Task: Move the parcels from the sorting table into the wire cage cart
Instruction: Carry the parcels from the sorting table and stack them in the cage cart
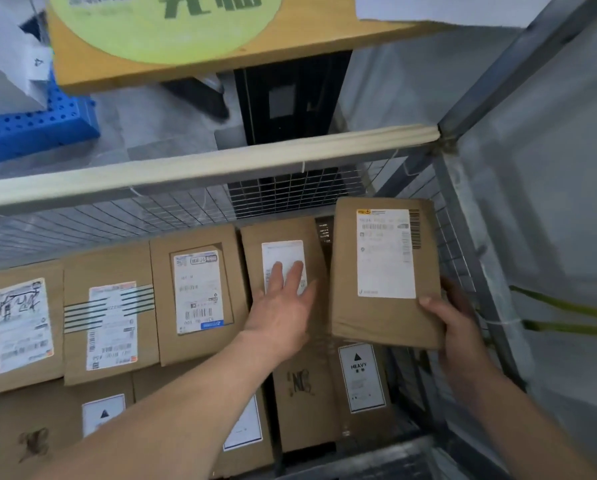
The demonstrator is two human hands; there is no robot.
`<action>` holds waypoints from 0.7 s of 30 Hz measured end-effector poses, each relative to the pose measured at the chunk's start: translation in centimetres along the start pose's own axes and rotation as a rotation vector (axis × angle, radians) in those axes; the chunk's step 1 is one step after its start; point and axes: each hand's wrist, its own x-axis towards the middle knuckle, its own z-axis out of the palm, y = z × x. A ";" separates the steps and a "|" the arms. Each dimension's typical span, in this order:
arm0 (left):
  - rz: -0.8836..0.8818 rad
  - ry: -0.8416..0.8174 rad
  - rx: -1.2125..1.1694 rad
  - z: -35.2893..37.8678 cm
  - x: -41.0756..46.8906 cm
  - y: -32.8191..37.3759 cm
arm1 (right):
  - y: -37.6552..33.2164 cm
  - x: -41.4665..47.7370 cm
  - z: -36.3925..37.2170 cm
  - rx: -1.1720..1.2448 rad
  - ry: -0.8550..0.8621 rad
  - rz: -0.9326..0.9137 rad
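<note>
A yellow-green round sign [165, 26] fills the top of the view, its dark green characters cut off by the frame edge (and too blurred to read); below it stands a black upright panel [290, 98] with a grey rectangular patch on its face; a dark, blurred object [200, 98] lies on the grey floor [144, 136] just beside that panel; a blue perforated crate [37, 129] sits at the left edge; a white sheet [446, 8] shows in the upper right corner; two green straps [567, 327] run side by side across the pale surface at the far right.
</note>
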 end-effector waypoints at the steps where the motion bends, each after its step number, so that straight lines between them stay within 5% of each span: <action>1: -0.007 0.001 0.008 0.5 0.3 0.0 | 0.1 0.1 -0.1 0.000 -0.006 -0.011; 21: 0.000 0.008 0.146 2.7 0.6 -2.2 | 1.6 4.3 0.4 -0.097 0.009 -0.022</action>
